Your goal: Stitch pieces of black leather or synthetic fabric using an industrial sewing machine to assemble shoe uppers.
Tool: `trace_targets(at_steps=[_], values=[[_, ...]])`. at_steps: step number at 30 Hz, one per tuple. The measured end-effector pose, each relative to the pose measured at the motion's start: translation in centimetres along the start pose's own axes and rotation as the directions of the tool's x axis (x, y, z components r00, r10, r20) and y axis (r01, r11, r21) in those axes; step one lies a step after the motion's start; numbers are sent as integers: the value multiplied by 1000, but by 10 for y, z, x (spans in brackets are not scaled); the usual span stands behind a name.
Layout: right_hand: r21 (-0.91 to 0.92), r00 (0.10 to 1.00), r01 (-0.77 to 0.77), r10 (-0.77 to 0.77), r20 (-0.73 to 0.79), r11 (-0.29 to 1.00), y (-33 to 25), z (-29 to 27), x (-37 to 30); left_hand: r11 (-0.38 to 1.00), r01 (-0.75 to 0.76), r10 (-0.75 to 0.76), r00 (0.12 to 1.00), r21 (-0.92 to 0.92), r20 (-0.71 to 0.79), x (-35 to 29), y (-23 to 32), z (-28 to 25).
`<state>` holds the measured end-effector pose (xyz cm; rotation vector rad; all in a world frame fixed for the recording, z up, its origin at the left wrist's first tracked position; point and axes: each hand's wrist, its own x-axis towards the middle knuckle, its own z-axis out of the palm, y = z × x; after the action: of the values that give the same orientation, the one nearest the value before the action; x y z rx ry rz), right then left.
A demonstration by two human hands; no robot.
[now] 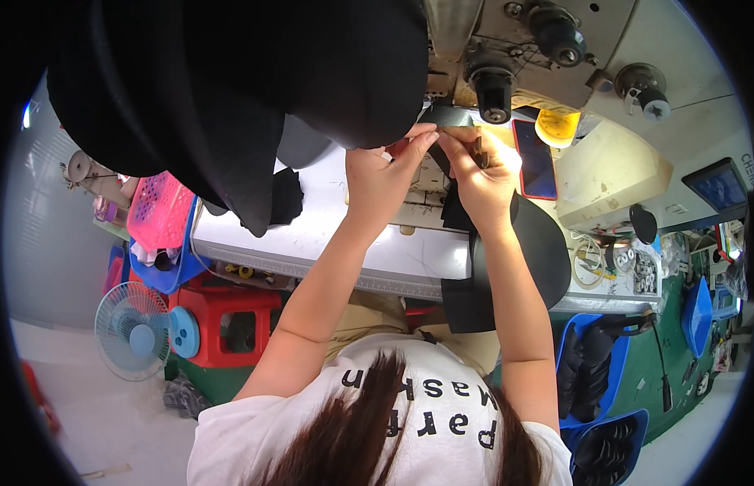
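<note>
Left hand (380,176), right hand (484,185): I'm pinching, can't tell what.
Black cloth (545,253): lying at right hand's five o'clock.

Sewing workshop: industrial machine (612,44), blue crates (619,368).

Bright light falls on the right hand (484,180), washing out its skin; glare whitens the bench (336,245). Black cloth (231,97) loses detail. Fisheye distortion bends outer edges; corners darken.

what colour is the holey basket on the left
The basket is pink; it shows best in the head view.
</note>
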<state>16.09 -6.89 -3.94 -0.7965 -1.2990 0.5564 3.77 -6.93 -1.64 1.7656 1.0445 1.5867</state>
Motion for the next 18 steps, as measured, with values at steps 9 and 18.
trace_targets(at_steps=[9, 18], values=[[-135, 999, 27, -30, -18, 991, 10, 4, 2, 984, -144, 108, 953, -108, -284, 5, -8, 22], [-289, 999, -40, 48, 21, 957, 14, -9, 1, 956, -278, 218, 885, -91, -412, 10, -22, 33]])
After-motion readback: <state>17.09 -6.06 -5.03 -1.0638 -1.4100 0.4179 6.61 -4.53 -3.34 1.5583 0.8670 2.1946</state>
